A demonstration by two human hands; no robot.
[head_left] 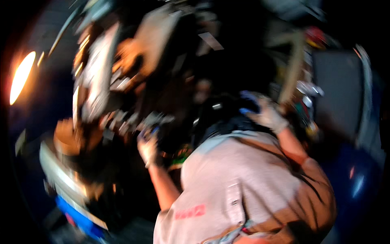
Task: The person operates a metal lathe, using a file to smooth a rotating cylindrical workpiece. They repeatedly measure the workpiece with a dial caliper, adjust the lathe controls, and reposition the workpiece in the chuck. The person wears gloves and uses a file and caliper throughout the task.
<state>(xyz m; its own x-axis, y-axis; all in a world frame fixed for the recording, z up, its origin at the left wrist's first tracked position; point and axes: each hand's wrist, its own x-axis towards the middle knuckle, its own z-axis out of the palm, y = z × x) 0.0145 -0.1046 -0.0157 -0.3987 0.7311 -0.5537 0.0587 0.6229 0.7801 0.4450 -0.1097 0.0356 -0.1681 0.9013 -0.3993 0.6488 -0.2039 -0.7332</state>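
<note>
Motion smears the whole picture. My left hand (148, 147), in a pale glove with dark fingertips, is left of my body beside a blurred clutter of grey metal-looking pieces (156, 119). Whether its fingers hold anything is lost in the blur. To the right, my right hand (266, 113) wears a similar glove with blue fingertips. Its thumb and fingers stand apart, and no held thing shows between them. Just left of it lies a dark area in front of my waist, where little can be made out.
At the left stand a long pale panel (99, 73) and a brownish board (156, 36), with a round orange-brown container (67, 136) below. A bright lamp (22, 77) glows at far left. A flat dark grey panel (338, 89) stands at right, beside small shiny items (309, 89).
</note>
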